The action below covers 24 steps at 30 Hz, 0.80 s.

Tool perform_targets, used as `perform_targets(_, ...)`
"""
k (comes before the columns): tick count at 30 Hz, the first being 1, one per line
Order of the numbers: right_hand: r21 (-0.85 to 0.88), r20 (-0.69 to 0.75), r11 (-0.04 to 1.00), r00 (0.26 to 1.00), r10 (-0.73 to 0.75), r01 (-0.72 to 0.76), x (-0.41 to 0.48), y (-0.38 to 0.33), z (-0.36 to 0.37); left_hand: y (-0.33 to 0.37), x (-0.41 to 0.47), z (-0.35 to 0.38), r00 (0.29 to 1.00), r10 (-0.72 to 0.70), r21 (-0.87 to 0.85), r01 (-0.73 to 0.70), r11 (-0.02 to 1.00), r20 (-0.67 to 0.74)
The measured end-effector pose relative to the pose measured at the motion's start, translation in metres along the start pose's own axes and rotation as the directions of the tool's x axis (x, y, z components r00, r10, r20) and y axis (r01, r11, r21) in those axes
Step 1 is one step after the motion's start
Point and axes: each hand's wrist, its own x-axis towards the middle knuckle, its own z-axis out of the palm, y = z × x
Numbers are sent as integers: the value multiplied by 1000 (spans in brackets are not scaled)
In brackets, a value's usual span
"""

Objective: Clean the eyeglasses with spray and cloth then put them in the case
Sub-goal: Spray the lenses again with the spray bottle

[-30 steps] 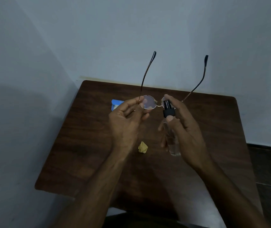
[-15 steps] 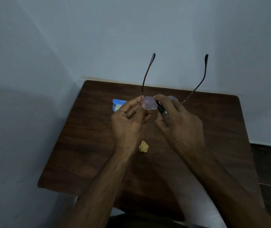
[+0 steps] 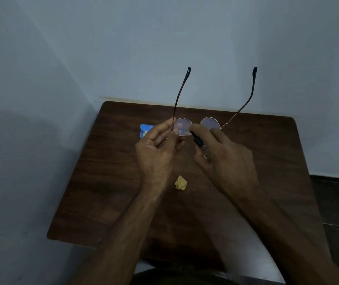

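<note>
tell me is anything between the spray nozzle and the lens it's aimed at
Nothing visible. The right hand holds the spray bottle with its black nozzle right by the lens of the eyeglasses that the left hand pinches.

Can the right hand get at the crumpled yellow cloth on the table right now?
Probably not yet: the right hand is shut on the black-capped spray bottle. The path to the crumpled yellow cloth looks clear.

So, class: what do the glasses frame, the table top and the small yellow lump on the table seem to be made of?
Glasses frame: thin metal, probably; a fine coppery wire rim with dark, likely plastic tips.
Table top: dark wood or wood-look laminate; the grain streaks show, with a dull finish.
Yellow lump: soft cloth, likely; crumpled and matte. Paper cannot be ruled out.
</note>
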Motion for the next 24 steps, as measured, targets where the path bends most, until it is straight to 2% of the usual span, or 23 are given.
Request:
perform_targets(4, 58, -100, 992, 988, 117, -112, -3, -1, -3, 2, 3, -3, 1000, 10, 24, -9, 1000, -23)
perform_targets(8, 23, -116, 985, 979, 170, -168, -7, 8, -8, 2, 5, -8, 1000, -8, -4, 8, 1000, -27)
perform_targets(14, -71, -105, 981, 979, 173, -181, -9, 18, -7, -3, 3, -9, 999, -45, -22, 44, 999, -26)
perform_targets(24, -111, -94, 970, 974, 204, -214, -9, 25, 1, -8, 3, -8, 995, -94, -63, 92, 994, -31)
